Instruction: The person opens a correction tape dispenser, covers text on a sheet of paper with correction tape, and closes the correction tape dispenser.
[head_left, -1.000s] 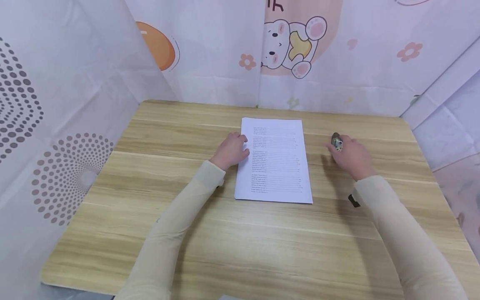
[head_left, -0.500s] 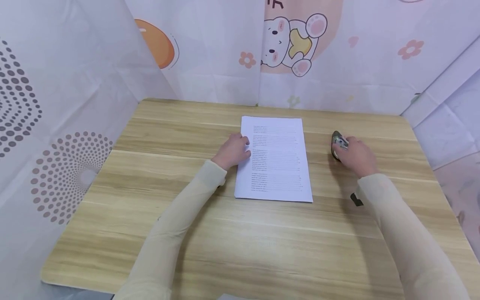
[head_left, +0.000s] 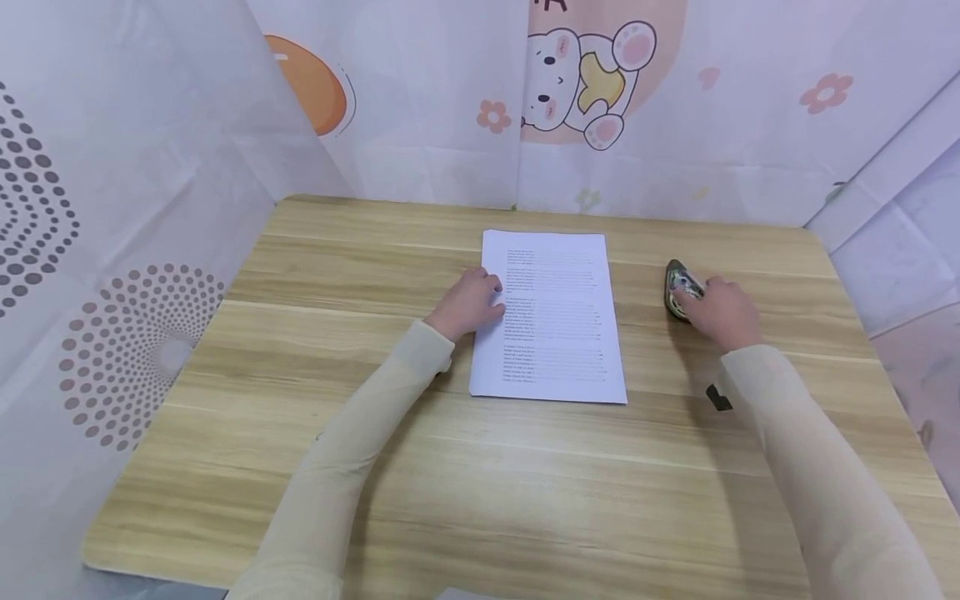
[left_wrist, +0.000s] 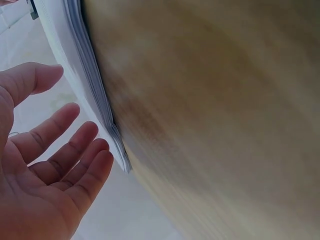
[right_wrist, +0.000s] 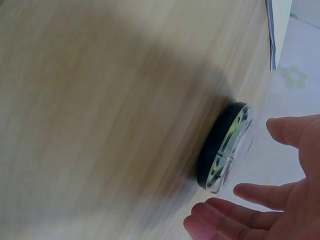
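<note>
My left hand (head_left: 467, 302) hovers at the left edge of a stack of printed paper (head_left: 555, 333), thumb and fingers spread and loosely bent. In the left wrist view, the fingers (left_wrist: 60, 165) hold nothing beside the stack's layered edge (left_wrist: 92, 70). To the right of the paper lies a dark green, teardrop-shaped correction tape (head_left: 675, 275) with a see-through cover. My right hand (head_left: 723, 315) is close over its right side, overlapping it in the head view. The right wrist view shows a gap between the relaxed fingers (right_wrist: 220, 220) and the correction tape.
A wood-grain table (head_left: 480, 483) carries everything. Patterned curtains (head_left: 420, 100) hang behind it and at both sides. A grey edge of something (head_left: 457, 594) shows at the bottom of the head view.
The correction tape, in my right hand a second ago, now lies on the table with the fingers loosened and drawn slightly back to the right. My left hand has barely moved.
</note>
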